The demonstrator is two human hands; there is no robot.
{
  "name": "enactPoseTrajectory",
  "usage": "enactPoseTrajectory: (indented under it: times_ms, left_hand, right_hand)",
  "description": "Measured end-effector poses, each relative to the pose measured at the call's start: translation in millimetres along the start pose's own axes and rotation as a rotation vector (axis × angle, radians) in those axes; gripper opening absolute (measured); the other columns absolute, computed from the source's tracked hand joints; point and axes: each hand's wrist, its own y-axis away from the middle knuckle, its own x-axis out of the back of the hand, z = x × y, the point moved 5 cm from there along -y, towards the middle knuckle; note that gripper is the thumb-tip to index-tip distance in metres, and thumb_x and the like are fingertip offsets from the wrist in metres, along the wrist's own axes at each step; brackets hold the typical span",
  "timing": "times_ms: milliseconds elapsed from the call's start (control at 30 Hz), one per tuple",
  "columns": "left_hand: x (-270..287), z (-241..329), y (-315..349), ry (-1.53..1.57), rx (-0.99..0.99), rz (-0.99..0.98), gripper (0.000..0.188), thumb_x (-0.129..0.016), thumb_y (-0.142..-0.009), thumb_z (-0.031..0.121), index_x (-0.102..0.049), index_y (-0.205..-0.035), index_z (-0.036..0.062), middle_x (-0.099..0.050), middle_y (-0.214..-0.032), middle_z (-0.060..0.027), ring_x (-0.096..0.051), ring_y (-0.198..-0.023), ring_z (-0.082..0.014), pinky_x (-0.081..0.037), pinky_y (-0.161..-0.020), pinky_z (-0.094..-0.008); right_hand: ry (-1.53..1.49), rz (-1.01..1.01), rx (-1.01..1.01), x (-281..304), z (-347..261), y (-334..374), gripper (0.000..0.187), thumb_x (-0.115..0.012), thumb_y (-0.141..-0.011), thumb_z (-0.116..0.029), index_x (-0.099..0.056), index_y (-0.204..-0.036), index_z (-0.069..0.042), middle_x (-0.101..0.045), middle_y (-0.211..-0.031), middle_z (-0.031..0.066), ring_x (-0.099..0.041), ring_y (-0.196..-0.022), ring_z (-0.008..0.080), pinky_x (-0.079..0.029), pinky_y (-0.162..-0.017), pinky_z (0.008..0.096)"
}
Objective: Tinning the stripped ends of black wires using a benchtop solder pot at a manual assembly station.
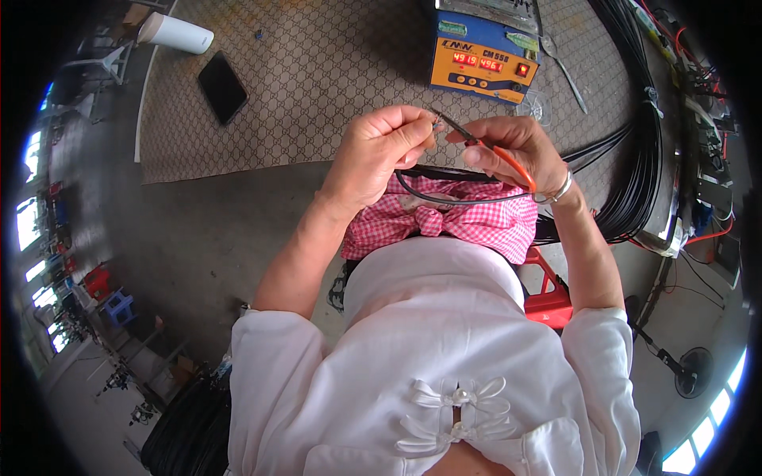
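Note:
My left hand (381, 151) is closed in a pinch on the end of a black cable (444, 201); thin coloured wire ends show at its fingertips. From there the cable sags in a curve toward the right wrist. In my right hand (520, 151) is a hand tool with orange handles and slim dark jaws (510, 165); I cannot tell if it is scissors or pliers. Its tips point left and lie right by the left fingertips and wire ends. Both hands are above the table's near edge, over my lap.
A patterned tabletop (294, 103) bears a blue and yellow device with a lit red display (484, 70), a metal spoon (565, 75), a black phone (222, 88) and a white tumbler (176, 33). Long bundles of black cable (639, 170) drape over the right side. A red stool (548, 297) stands below.

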Motion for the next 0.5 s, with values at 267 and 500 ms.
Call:
enactPoseTrajectory:
  times_ms: [267, 500]
  left_hand:
    - [-0.8, 0.5, -0.8, 0.076, -0.031, 0.013, 0.015, -0.051, -0.086, 0.01, -0.057, -0.094, -0.0018, -0.053, -0.075, -0.0035, -0.046, -0.063, -0.0081, -0.038, -0.056, -0.0212]
    - [-0.2, 1.6, -3.0, 0.142, -0.09, 0.057, 0.015, -0.054, -0.085, 0.01, -0.058, -0.095, 0.0007, -0.058, -0.087, -0.0054, -0.052, -0.078, -0.0108, -0.041, -0.069, -0.0235]
  right_hand:
    - [0.687, 0.189, 0.351, 6.5, 15.8, -17.5, 0.027, -0.069, -0.067, -0.014, -0.061, -0.092, -0.006, -0.056, -0.068, 0.0135, -0.055, -0.06, 0.0261, -0.045, -0.057, 0.0315]
    - [1.35, 0.405, 0.479, 0.6, 37.3, -28.9, 0.028, -0.061, -0.067, -0.009, -0.057, -0.094, -0.005, -0.057, -0.085, 0.0125, -0.055, -0.082, 0.0287, -0.045, -0.074, 0.0362]
